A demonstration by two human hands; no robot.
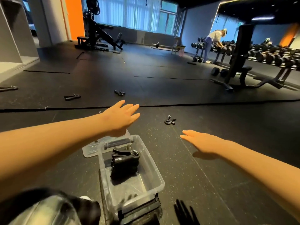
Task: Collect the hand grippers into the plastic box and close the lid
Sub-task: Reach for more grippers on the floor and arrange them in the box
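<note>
Head view shows the left hand (121, 117) and right hand (201, 142) stretched forward, fingers straight, holding nothing. Black hand grippers (124, 163) sit stacked inside the open plastic box (152, 161), its lid (90, 148) lying just behind it. A loose gripper (170, 120) lies on the floor (203, 176) near the right hand.

Dim gym interior, lit mainly by cool blue daylight through the curtained windows (138, 13) on the far wall; a pale light bar (263, 18) glows at upper right against the dark ceiling; the black rubber floor (162, 70) shows a soft sheen from the windows; warmer light falls on the right hand (204, 142), which casts a soft shadow on the floor just beneath it; faint glare along the rim of the clear plastic box (155, 181); wide-angle distortion bends lines near the edges; the lower left corner is smeared and out of focus; the distant dumbbell rack (267, 56) looks soft.
</note>
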